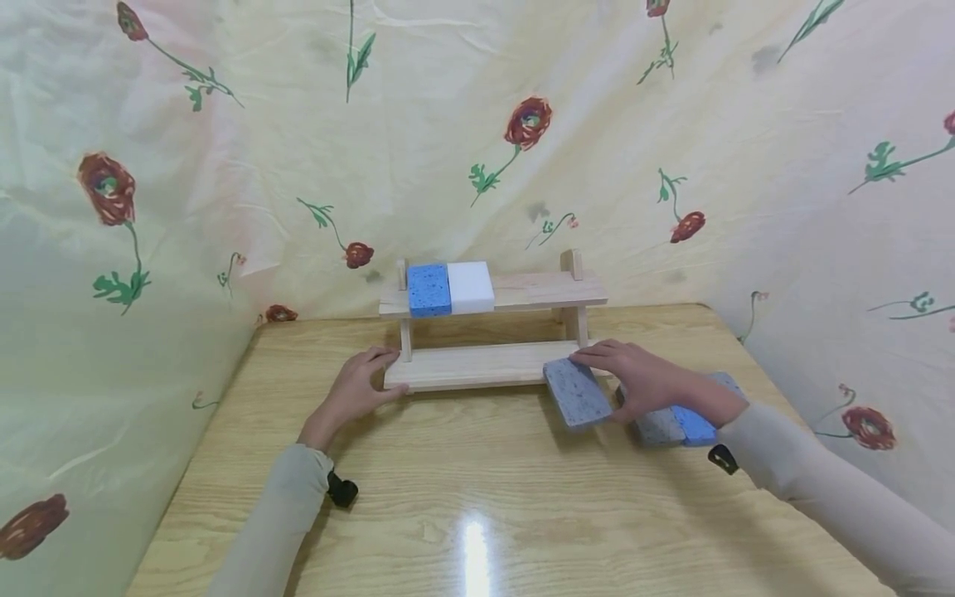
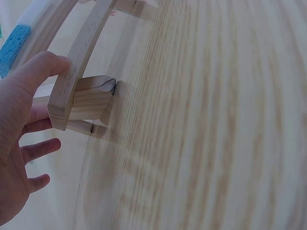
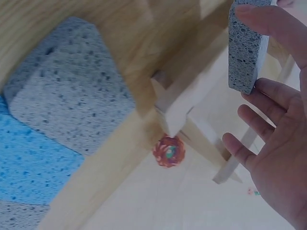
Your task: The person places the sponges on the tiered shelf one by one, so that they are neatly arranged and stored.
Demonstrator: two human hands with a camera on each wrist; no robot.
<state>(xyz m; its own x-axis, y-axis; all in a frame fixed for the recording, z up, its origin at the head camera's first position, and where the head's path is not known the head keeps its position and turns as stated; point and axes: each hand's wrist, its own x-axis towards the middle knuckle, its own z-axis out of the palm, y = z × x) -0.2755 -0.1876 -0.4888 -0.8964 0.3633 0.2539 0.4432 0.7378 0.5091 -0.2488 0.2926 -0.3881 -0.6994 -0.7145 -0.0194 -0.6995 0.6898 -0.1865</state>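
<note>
Pale flowered fabric (image 1: 418,157) walls our wood-grained table (image 1: 418,497). Our left hand (image 1: 358,387) grips the left end of a pale two-tier wooden rack (image 1: 477,365); our right hand (image 1: 632,377) pinches a speckled grey rectangular sponge (image 1: 576,394) near the rack's right end. Only the left wrist view shows two left fingers (image 2: 43,148) spread free.

Pale sleeves (image 1: 279,506), black wrist cameras (image 1: 343,491)

The head view is bright. White glare (image 1: 476,554) lies on the table (image 1: 403,514), between the hands but nearer the camera; soft shadow (image 1: 719,518) falls below the right hand (image 1: 630,377). Both wrist views are dimmer, hazy; beside the left hand (image 2: 24,105), the wooden rack (image 2: 79,57) looks bent.
</note>
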